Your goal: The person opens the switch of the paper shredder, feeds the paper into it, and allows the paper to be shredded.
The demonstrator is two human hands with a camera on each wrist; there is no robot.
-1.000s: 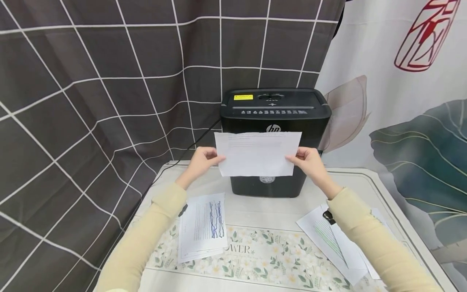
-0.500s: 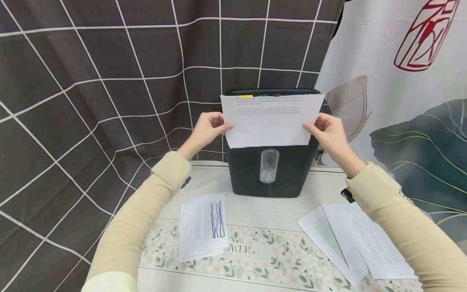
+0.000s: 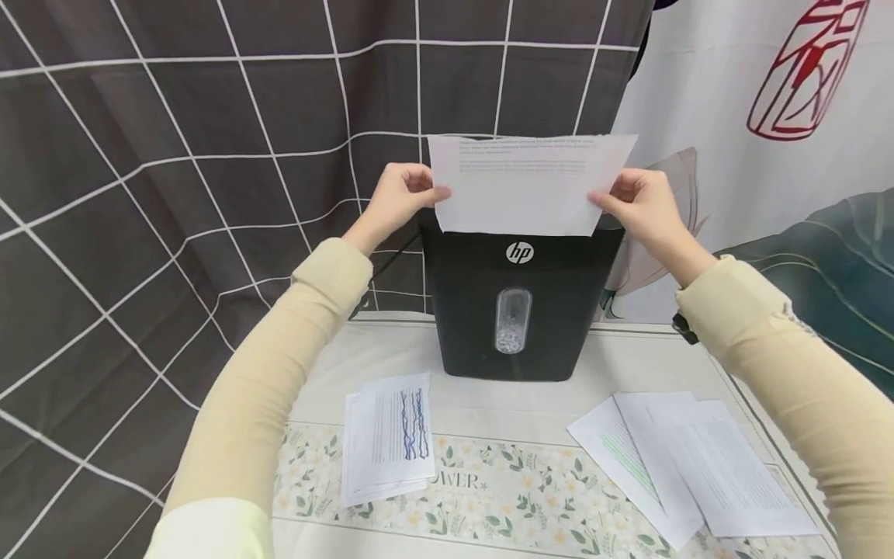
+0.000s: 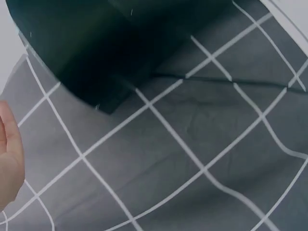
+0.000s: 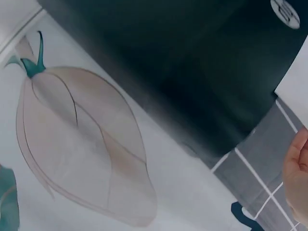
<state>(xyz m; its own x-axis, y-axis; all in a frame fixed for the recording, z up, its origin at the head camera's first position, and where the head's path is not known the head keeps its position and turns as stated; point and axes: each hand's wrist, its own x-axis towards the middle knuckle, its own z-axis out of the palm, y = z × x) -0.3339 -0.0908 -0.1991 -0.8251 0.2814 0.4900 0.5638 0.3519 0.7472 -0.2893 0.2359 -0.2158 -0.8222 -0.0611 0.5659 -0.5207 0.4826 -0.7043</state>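
A white printed sheet of paper [image 3: 520, 190] is stretched between both hands in the head view, in front of the top of a black HP paper shredder [image 3: 468, 310]. My left hand [image 3: 401, 194] pinches its left edge between thumb and fingers. At the opposite edge my right hand [image 3: 646, 203] pinches it the same way. The sheet hides most of the shredder's top, so I cannot tell whether its lower edge touches the machine. Only part of the left hand [image 4: 9, 159] shows in the left wrist view; the right wrist view catches the right hand [image 5: 298, 173] beside the sheet's corner [image 5: 296, 91].
On the table [image 3: 489, 411], scribbled papers [image 3: 387, 439] lie at left and several overlapping sheets [image 3: 698, 466] at right. A floral strip [image 3: 503, 497] runs along the front. Behind hangs a dark grid curtain [image 3: 279, 101]; a white patterned one [image 3: 712, 93] is at right.
Both hands have raised the sheet from the shredder's front up to its top. The HP logo and the window below are uncovered now.
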